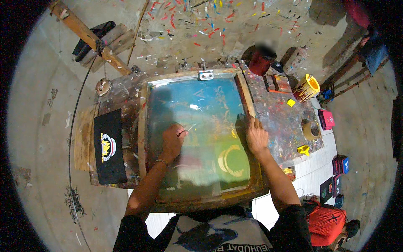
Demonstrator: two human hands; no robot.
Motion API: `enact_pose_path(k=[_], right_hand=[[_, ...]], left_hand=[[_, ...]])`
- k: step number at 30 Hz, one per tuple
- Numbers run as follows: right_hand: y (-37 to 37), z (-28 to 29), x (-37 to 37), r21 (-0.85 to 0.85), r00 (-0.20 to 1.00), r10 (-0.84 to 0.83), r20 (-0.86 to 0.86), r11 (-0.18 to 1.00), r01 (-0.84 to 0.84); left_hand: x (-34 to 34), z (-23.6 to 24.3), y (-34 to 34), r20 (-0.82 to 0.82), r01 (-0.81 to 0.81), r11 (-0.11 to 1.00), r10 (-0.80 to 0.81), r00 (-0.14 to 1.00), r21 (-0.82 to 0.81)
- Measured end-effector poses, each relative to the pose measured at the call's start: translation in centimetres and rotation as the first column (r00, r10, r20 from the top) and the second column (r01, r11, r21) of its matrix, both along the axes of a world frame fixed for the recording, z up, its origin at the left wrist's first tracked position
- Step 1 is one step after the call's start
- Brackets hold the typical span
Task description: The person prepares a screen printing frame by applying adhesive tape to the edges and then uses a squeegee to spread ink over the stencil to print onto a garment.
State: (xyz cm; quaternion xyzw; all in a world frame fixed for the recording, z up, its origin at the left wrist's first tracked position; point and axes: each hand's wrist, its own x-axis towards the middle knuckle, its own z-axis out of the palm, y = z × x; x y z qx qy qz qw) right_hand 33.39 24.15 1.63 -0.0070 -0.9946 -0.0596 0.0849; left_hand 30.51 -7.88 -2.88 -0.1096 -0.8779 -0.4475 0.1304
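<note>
A wooden-framed printing screen point(142, 126) lies on the paint-stained table in front of me, its mesh point(197, 147) shading from blue to yellow-green. Above the middle of the mesh, my left hand point(173, 137) is closed in a pinch on a thin pale strip that I cannot identify further. My right hand point(256, 137) grips the right side of the screen's frame. A pale ring-shaped design point(230, 161) shows in the mesh near its lower right. At the far edge a metal hinge clamp point(206, 75) holds the frame.
Left of the screen lies a black cloth point(111, 166) with a yellow and white print. On the table's right are a yellow-rimmed paint can point(307, 87), a tape roll point(311, 129) and a yellow scrap point(303, 150). A red bag point(326, 224) sits lower right.
</note>
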Motion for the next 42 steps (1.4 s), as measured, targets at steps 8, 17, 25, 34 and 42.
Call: enact_pose_path(k=[8, 17, 25, 34, 42], right_hand=[[0.7, -0.2, -0.1, -0.053, 0.999, -0.041, 0.035, 0.998, 0.043], [7.6, 6.3, 4.0, -0.708, 0.968, -0.241, -0.065, 0.695, 0.125], [28.1, 2.7, 5.9, -0.207, 0.827, -0.471, -0.306, 0.881, 0.425], [31.4, 3.4, 1.2, -0.259, 0.842, -0.540, -0.007, 0.814, 0.520], [9.1, 13.6, 13.5, -0.878, 0.964, 0.086, 0.252, 0.439, 0.190]], left_hand=[[-0.7, 4.7, 5.3, -0.265, 0.189, 0.902, -0.306, 0.914, -0.389], [-4.3, 3.6, 16.8, 0.071, 0.766, 0.472, -0.831, 0.552, -0.436], [-5.6, 2.6, 16.7, 0.045, 0.595, 0.400, -0.804, 0.593, -0.697], [-0.8, 5.5, 13.3, -0.266, 0.476, 0.811, -0.568, 0.779, -0.339], [8.2, 15.3, 22.6, 0.073, 0.711, 0.674, -0.734, 0.675, 0.201]])
